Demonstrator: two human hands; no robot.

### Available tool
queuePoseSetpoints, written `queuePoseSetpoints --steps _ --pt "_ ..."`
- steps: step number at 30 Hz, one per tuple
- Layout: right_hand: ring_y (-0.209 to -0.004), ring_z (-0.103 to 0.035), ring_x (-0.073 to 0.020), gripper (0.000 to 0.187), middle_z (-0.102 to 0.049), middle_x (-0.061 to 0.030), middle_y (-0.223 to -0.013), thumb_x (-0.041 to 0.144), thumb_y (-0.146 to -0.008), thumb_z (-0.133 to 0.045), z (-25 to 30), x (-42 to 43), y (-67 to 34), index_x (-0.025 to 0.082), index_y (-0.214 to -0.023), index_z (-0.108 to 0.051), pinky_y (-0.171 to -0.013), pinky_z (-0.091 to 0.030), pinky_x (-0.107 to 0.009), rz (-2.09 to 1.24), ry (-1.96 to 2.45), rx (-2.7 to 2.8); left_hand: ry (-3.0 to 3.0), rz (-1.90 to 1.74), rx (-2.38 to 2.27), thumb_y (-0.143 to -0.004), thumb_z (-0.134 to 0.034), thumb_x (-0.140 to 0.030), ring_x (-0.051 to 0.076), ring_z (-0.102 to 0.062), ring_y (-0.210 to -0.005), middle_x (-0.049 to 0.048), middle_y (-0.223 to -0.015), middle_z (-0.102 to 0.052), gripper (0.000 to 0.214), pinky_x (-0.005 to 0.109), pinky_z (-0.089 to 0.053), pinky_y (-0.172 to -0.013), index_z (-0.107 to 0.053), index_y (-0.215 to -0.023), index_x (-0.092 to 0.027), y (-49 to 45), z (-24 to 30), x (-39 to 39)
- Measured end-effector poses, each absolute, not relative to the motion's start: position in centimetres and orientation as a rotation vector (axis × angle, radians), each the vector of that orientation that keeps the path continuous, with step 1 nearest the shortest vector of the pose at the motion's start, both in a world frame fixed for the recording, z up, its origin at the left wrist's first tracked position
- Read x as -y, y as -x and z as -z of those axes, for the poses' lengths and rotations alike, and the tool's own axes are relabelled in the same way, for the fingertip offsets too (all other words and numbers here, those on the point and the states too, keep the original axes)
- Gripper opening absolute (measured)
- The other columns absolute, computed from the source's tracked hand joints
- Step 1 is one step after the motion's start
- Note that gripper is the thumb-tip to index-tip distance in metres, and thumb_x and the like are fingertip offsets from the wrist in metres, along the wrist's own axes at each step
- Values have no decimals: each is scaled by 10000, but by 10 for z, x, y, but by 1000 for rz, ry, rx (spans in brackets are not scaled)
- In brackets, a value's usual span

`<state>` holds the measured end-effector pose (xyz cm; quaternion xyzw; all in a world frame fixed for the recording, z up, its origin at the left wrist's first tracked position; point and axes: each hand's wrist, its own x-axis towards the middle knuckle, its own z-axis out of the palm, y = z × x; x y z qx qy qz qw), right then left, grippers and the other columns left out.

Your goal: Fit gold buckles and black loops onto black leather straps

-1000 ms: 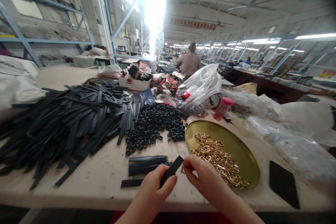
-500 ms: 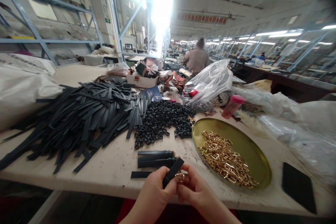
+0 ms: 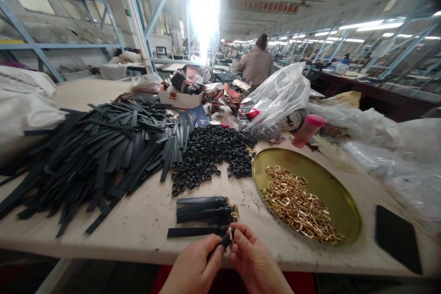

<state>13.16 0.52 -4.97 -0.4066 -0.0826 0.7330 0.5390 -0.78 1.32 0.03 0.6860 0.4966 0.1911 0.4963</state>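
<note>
My left hand [image 3: 198, 262] is closed round a short black strap [image 3: 225, 240], whose lower part is hidden in the fingers. At the strap's upper end sits a gold buckle [image 3: 230, 233], pinched by the thumb and fingers of my right hand [image 3: 253, 257]. Just beyond my hands lies a small row of black straps [image 3: 203, 212] with gold buckles at their right ends. Farther off is a heap of small black loops [image 3: 213, 147]. To the right, a gold oval tray [image 3: 330, 188] carries a pile of gold buckles [image 3: 299, 202].
A big heap of loose black straps [image 3: 113, 147] covers the table's left side. At the right lies a flat black rectangular object [image 3: 396, 239]. Behind the tray are a pink-lidded jar [image 3: 308, 131] and a clear plastic bag [image 3: 279, 101]. A person [image 3: 257, 64] is in the background.
The strap has turned from standing up at a slant to lying low between my hands. The buckle is now at its end. My view has shifted slightly.
</note>
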Motion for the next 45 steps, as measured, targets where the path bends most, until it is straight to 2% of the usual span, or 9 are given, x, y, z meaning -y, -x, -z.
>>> queuePoseSetpoints --steps 3,8,15,20,25,31,36,42,45 --pt "-423 -475 -57 291 -564 57 -547 336 -549 -791 59 1 -127 187 -727 -614 -420 -411 -170 -1683 1002 372 -1637 -432 -1163 -831 -386 -280 154 -524 -720 22 -759 -601 207 211 -373 -653 -549 -761 -174 3 -2 -15" --pt "-608 -531 -120 221 -600 22 -634 380 -647 -714 57 8 -130 180 -680 -628 -574 -438 -215 -1420 1116 690 -1434 -504 -1141 -826 -396 -319 106 -437 -578 -41 -613 -459 171 197 -349 -549 -462 -766 -174 -1 8 -14" --pt "-493 -469 -93 293 -560 29 -581 448 -701 -646 52 5 -132 163 -755 -606 -487 -382 -210 -1671 1075 594 -1120 -506 -1050 -769 -424 -485 46 -248 -328 -89 -473 -428 291 179 -169 -340 -415 -734 -196 -6 18 -12" --pt "-561 -487 -113 275 -554 26 -600 442 -730 -617 48 13 -128 170 -696 -589 -534 -403 -215 -1360 1187 771 -1122 -623 -1121 -773 -452 -432 45 -270 -345 -86 -454 -434 257 181 -198 -379 -432 -698 -187 -10 23 -3" --pt "-562 -498 -125 285 -561 23 -616 459 -746 -586 47 19 -128 176 -782 -576 -522 -411 -231 -1558 1096 699 -1167 -694 -1106 -776 -454 -402 66 -341 -408 -72 -473 -439 246 190 -266 -437 -452 -682 -176 -12 20 6" --pt "-538 -469 -117 301 -531 25 -596 474 -756 -561 45 26 -127 176 -716 -548 -502 -401 -223 -1334 1226 841 -1189 -671 -1198 -787 -428 -366 47 -303 -358 -84 -456 -439 211 180 -218 -384 -442 -682 -183 -12 12 14" --pt "-543 -454 -122 318 -506 29 -576 490 -762 -537 36 33 -125 188 -662 -530 -505 -384 -220 -1134 1318 961 -1076 -631 -1151 -736 -449 -431 29 -250 -288 -102 -415 -424 241 168 -153 -317 -399 -679 -202 -12 14 17" --pt "-522 -443 -113 277 -480 40 -581 457 -795 -509 39 33 -130 183 -752 -527 -490 -371 -220 -1423 1202 1002 -996 -624 -1052 -688 -492 -455 19 -254 -271 -88 -422 -463 270 168 -123 -308 -405 -668 -200 -10 11 17" --pt "-589 -493 -133 189 -530 11 -651 373 -799 -526 45 37 -134 189 -763 -545 -559 -403 -240 -1165 1244 1226 -1010 -618 -1086 -698 -470 -414 28 -261 -297 -84 -443 -462 231 172 -142 -325 -373 -649 -210 -10 13 18"
